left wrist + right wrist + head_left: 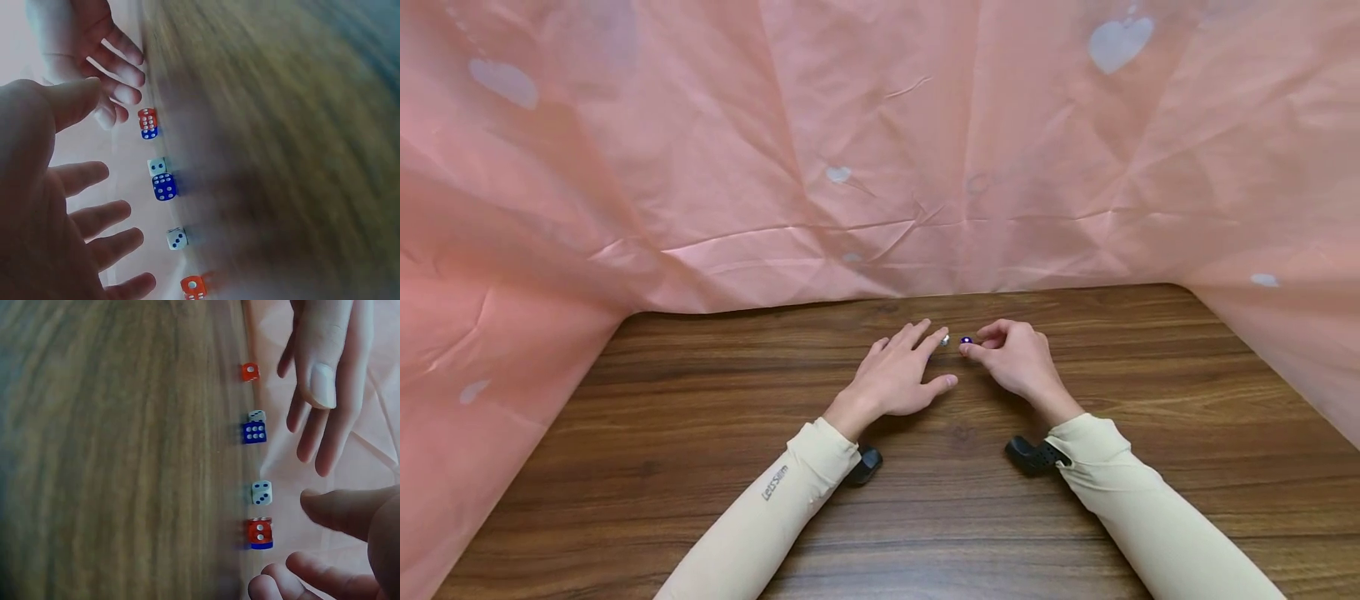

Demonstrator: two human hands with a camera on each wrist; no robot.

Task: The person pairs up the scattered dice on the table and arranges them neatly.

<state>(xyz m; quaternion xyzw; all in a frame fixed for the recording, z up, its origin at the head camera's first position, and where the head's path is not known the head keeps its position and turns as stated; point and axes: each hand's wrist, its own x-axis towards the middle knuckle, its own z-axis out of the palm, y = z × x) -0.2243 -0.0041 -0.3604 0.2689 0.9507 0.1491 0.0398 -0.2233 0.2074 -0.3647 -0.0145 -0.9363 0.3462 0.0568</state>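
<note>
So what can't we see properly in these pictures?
- Left wrist view: part of the orange die, cut off by the bottom edge.
- Head view: the orange die, hidden by the left hand.
- Head view: dots on the visible white die, too small.
- Right wrist view: most of the lowest blue die, behind the red die.

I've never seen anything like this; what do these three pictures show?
No machine here: these are a person's bare left hand and right hand. The wide picture comes from a camera on the head; the two sideways close-ups come from the wrist cameras. On the wooden table, before a pink cloth, lie two red dice, two blue dice and two white dice. The right hand is nearest one red die and one blue die; the left hand's fingers spread near the others. Neither seems to have a die in its grip.
</note>
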